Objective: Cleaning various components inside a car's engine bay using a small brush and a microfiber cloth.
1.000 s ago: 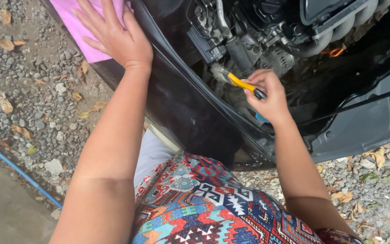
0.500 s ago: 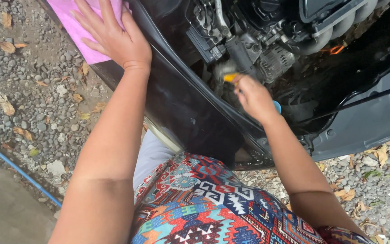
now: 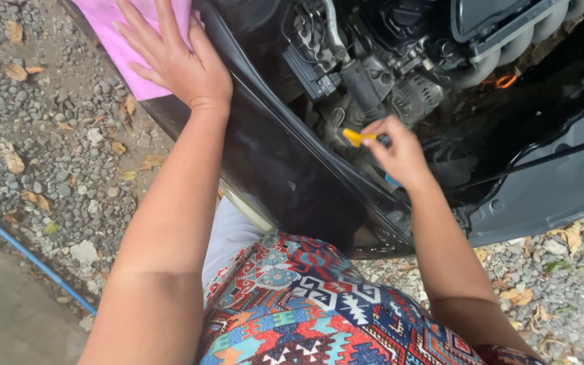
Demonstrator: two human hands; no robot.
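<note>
My left hand (image 3: 174,57) lies flat, fingers spread, on a pink cloth (image 3: 119,34) spread over the black car's fender (image 3: 285,176). My right hand (image 3: 397,152) reaches down into the open engine bay and grips a small tool with a yellow tip (image 3: 354,138); a bit of blue shows under the hand. The yellow tip points at the dark engine parts just left of the alternator (image 3: 417,94). What the tip touches is hidden in shadow.
Hoses and a battery-like block (image 3: 309,71) crowd the engine bay. The black bumper (image 3: 549,189) runs to the right. Gravel with dry leaves (image 3: 55,155) surrounds the car, and a blue hose (image 3: 28,253) crosses the ground at left. My patterned clothing fills the bottom.
My right hand has pushed deeper and leftward into the engine bay with the yellow-tipped tool. The left hand stays on the pink cloth.
</note>
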